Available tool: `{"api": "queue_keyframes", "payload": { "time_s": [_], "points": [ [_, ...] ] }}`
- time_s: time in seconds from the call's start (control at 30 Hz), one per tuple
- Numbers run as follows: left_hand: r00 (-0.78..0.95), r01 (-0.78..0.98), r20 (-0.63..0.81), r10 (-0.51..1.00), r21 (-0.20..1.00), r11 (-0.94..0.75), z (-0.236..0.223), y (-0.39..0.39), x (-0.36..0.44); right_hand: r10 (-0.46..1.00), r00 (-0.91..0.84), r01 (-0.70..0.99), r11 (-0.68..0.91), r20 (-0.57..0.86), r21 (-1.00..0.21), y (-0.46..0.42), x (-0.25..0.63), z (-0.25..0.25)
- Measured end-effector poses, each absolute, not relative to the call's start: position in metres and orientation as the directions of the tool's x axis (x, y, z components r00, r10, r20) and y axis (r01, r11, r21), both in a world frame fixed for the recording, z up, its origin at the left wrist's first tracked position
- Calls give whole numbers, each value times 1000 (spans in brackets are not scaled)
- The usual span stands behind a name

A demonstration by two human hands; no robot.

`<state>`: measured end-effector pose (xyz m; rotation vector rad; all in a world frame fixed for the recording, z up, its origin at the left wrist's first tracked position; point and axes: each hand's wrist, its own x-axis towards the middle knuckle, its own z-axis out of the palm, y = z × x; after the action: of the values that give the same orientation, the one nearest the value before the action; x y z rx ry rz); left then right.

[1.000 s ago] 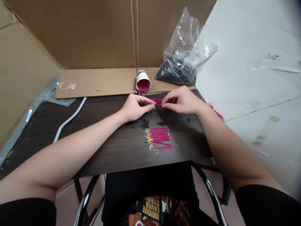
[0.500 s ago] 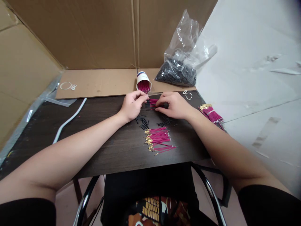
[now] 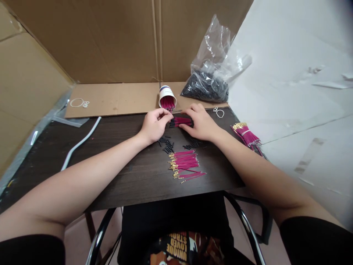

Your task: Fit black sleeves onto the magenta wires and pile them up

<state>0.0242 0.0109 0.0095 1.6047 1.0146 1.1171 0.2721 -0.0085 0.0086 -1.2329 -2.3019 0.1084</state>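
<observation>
A row of magenta wires with black-sleeved ends (image 3: 182, 122) lies on the dark table between my two hands. My left hand (image 3: 154, 126) is closed in a pinch at the sleeved ends; what its fingertips hold, if anything, is too small to make out. Across from it, my right hand (image 3: 202, 123) is open, thumb and fingers spread around the other ends of the row. Loose black sleeves (image 3: 167, 144) are scattered below my left hand, and more black sleeves (image 3: 191, 144) lie below my right. Nearer me rests a pile of magenta wires with gold tips (image 3: 184, 162).
A paper cup (image 3: 166, 92) lies tipped with magenta wires inside. Behind stands a clear bag of black pieces (image 3: 205, 86). A banded wire bundle (image 3: 246, 134) sits at the right edge. White rubber bands (image 3: 220, 112) and a pale tube (image 3: 79, 142) lie on the table.
My right hand has lifted its fingers off the sleeved wires and spread them, shifting slightly left and uncovering more of the row. My left hand stays pinched in almost the same place.
</observation>
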Motion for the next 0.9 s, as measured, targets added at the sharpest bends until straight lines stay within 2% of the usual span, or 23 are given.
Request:
{"api": "queue_keyframes", "payload": {
  "time_s": [0.47,0.9],
  "points": [
    [196,69,146,970,984,-162,13,11,27,817,-452,755,564,357,-336,0,274,3],
    [230,79,188,955,974,-211,10,12,24,816,-462,747,569,348,-344,0,276,4]
  ]
}}
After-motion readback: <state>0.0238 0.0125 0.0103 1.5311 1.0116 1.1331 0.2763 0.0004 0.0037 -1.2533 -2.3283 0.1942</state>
